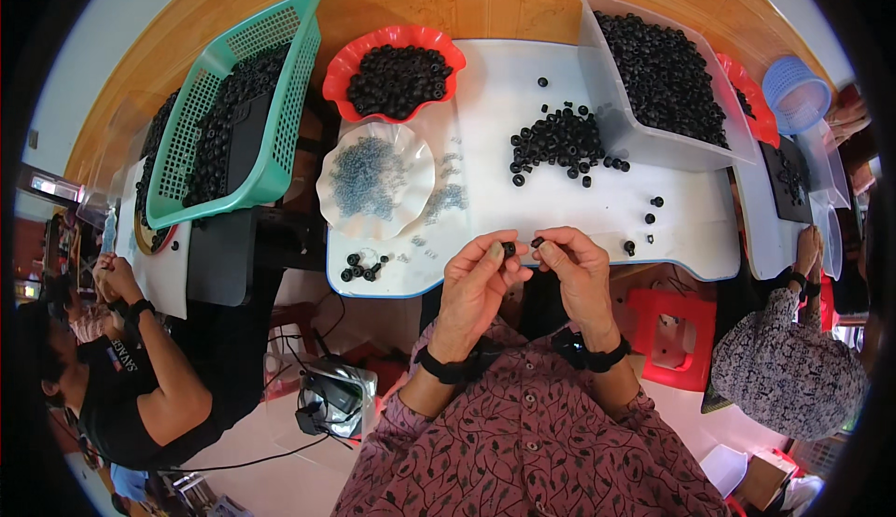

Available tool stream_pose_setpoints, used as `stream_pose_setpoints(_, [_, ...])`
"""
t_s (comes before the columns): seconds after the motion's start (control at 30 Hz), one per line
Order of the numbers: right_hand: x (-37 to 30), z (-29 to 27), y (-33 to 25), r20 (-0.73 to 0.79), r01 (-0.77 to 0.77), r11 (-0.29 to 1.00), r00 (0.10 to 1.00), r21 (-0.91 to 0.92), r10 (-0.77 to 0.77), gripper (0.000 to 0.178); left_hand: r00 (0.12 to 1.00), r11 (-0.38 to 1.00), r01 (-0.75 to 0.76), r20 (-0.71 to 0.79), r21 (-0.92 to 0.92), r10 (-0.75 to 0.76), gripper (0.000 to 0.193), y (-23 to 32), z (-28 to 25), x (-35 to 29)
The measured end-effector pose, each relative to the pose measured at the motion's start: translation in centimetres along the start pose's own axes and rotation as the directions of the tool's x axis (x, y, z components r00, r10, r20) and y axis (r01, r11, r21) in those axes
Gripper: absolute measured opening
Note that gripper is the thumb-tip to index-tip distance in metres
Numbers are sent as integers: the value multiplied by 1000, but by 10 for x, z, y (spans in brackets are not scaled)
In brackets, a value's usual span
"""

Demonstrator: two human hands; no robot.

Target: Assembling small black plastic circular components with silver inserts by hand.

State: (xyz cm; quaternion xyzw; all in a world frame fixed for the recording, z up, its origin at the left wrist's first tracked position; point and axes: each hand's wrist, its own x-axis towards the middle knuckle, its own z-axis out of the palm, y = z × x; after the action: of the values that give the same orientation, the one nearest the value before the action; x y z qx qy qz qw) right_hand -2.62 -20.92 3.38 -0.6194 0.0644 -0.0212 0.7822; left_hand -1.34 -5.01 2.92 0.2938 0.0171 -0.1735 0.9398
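Above the table's near edge, my left hand [474, 279] is closed, thumb and fingers pinching a small black ring-shaped part [509, 249]. Close beside it, my right hand [576, 272] pinches a smaller black piece [538, 242] between thumb and forefinger. The two parts are a short gap apart. Beyond my hands lies a loose heap of black round parts [560, 139] on the white table [523, 209]. A few more black parts [629, 247] lie to the right of my right hand. At the near left corner sits a small cluster of black pieces [362, 269].
Left of the heap, a white scalloped dish [411, 153] holds small clear pieces [364, 181]. Behind it stands a red scalloped bowl [450, 50] of black parts. A translucent bin [653, 139] is at the back right, a green basket [280, 158] at left. People work on both sides.
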Motion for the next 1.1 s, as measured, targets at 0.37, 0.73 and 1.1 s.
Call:
stream_pose_setpoints(0.37, [-3, 4, -5, 42, 22, 999, 999, 49, -24, 16, 999, 999, 6, 44, 38, -8, 24, -5, -5, 1])
stream_pose_setpoints(0.73, [-7, 8, -9, 16, 90, 995, 996, 45, -91, 14, 999, 998, 28, 42, -51, -25, 29, -5, 2, -1])
stream_pose_setpoints(1.1, [-10, 8, -11, 22, 143, 987, 990, -68, -142, 13, 997, 999, 21, 77, -37, -18, 25, -6, -3, -2])
